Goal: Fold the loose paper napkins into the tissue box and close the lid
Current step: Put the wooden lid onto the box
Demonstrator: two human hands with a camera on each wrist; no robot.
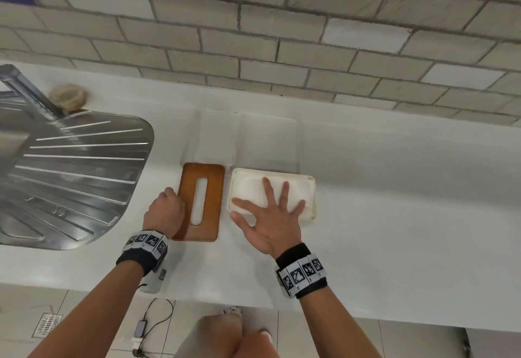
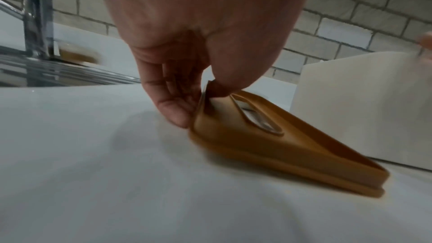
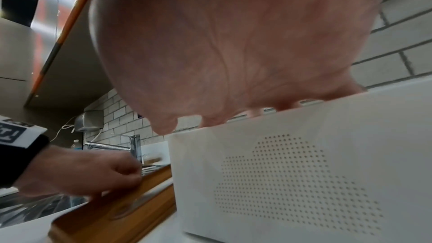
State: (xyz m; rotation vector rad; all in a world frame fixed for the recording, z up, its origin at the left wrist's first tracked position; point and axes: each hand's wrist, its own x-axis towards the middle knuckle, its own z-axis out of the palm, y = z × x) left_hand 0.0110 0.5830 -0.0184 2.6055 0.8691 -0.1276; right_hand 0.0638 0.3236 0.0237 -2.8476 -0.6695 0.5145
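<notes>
The white tissue box (image 1: pixel 311 188) stands open on the white counter, with folded white napkins (image 1: pixel 249 191) inside. My right hand (image 1: pixel 270 211) lies flat on those napkins with its fingers spread, pressing down; in the right wrist view the palm covers the top of the box (image 3: pixel 292 173). To the box's left lies the brown lid (image 1: pixel 201 201) with its long slot. My left hand (image 1: pixel 169 202) pinches the lid's left edge. In the left wrist view the lid (image 2: pixel 257 145) is tilted up on that side, between thumb and fingers (image 2: pixel 177 110). More white napkins (image 1: pixel 215 135) lie flat behind the lid and box.
A steel sink drainboard (image 1: pixel 70 174) fills the left side, with a tap (image 2: pixel 37 25) and a tan scrubber (image 1: pixel 67 98) behind it. A grey brick wall (image 1: pixel 282 33) backs the counter. The counter's front edge (image 1: pixel 366 315) runs close to my body.
</notes>
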